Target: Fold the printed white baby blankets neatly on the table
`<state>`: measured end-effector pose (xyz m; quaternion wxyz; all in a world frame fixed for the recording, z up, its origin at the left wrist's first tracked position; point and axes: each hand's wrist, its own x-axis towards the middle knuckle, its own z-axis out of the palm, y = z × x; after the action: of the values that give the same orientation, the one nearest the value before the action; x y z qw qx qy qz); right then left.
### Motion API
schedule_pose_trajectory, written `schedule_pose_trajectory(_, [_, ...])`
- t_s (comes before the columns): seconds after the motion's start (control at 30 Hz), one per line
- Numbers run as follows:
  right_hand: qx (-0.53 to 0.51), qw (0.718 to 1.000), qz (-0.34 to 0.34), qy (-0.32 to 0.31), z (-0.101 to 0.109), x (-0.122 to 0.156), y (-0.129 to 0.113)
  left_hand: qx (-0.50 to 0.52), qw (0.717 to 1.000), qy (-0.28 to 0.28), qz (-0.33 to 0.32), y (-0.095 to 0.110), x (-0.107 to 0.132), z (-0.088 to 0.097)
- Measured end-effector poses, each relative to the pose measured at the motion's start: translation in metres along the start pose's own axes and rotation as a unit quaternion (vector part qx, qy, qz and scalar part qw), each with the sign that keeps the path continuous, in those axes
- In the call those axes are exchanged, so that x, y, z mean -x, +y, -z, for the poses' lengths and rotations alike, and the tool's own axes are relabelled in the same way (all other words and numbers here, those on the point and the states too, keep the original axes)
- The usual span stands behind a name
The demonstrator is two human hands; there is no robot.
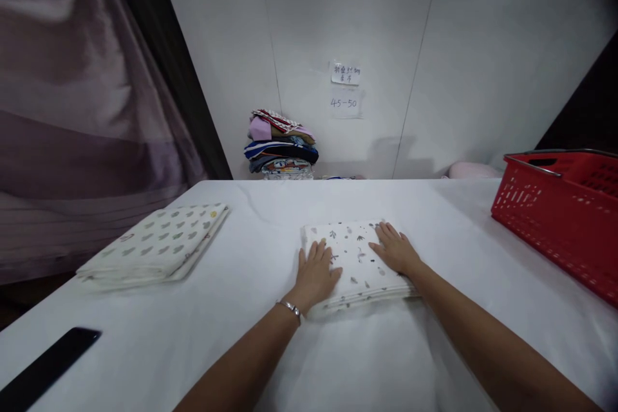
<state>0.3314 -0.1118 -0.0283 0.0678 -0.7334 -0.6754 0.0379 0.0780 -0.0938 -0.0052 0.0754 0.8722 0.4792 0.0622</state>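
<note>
A white cloth with a small grey print (360, 257) lies folded in layers on the white table (232, 347), in front of me. My left hand (316, 273) rests flat on its left side, fingers apart; a silver bracelet circles that wrist. On the right side of the cloth lies my right hand (396, 248), also with its fingers spread and palm down. Neither hand grips anything. Further left sits another folded white cloth (164, 238) with grey shapes and a yellow spot.
A red plastic basket (560, 225) with a metal handle stands at the right. A dark flat phone-like object (51, 367) lies at the front left. Behind the table's far edge rises a stack of folded fabrics (282, 148). Paper notes (346, 103) hang on the wall; a purple curtain (87, 109) hangs left.
</note>
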Motion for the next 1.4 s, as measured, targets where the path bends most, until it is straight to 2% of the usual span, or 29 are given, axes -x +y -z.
schedule_pose_trajectory(0.13, [0.010, 1.000, -0.007, 0.005, 0.002, 0.000, -0.002, -0.005, 0.999, 0.035, 0.026, 0.003, -0.037, 0.010])
schedule_pose_trajectory(0.27, [0.018, 1.000, -0.002, 0.007, 0.000, 0.001, -0.001, -0.021, 0.997, 0.052, 0.060, -0.005, -0.058, -0.005])
schedule_pose_trajectory(0.43, [0.041, 0.998, 0.010, 0.037, 0.011, -0.010, -0.013, -0.038, 0.994, 0.087, 0.049, -0.011, -0.058, -0.022])
schedule_pose_trajectory(0.53, [0.040, 0.994, 0.065, 0.076, 0.015, -0.025, -0.028, -0.041, 0.993, 0.105, 0.046, -0.011, -0.057, -0.022])
schedule_pose_trajectory(0.67, [0.003, 0.989, 0.139, 0.056, -0.002, -0.039, -0.033, -0.037, 0.992, 0.116, 0.044, -0.011, -0.057, -0.023])
schedule_pose_trajectory(0.77, [-0.006, 0.985, 0.158, 0.062, -0.019, -0.040, -0.027, -0.037, 0.992, 0.116, 0.042, -0.012, -0.056, -0.024])
schedule_pose_trajectory(0.87, [-0.008, 0.984, 0.161, 0.070, -0.025, -0.039, -0.022, -0.033, 0.993, 0.106, 0.048, -0.012, -0.056, -0.024])
schedule_pose_trajectory(1.03, [-0.013, 0.988, 0.149, 0.042, -0.018, -0.039, -0.026, -0.029, 0.994, 0.094, 0.052, -0.011, -0.057, -0.024])
schedule_pose_trajectory(1.23, [-0.006, 0.994, 0.108, -0.032, 0.000, -0.035, -0.032, -0.013, 0.995, 0.086, 0.055, -0.011, -0.057, -0.022])
schedule_pose_trajectory(1.3, [0.010, 0.997, 0.071, -0.030, 0.005, -0.026, -0.025, 0.012, 0.996, 0.072, 0.054, -0.012, -0.057, -0.018])
schedule_pose_trajectory(1.4, [0.008, 1.000, 0.014, 0.002, 0.005, -0.004, -0.001, 0.070, 0.993, 0.062, 0.070, -0.014, -0.052, -0.010])
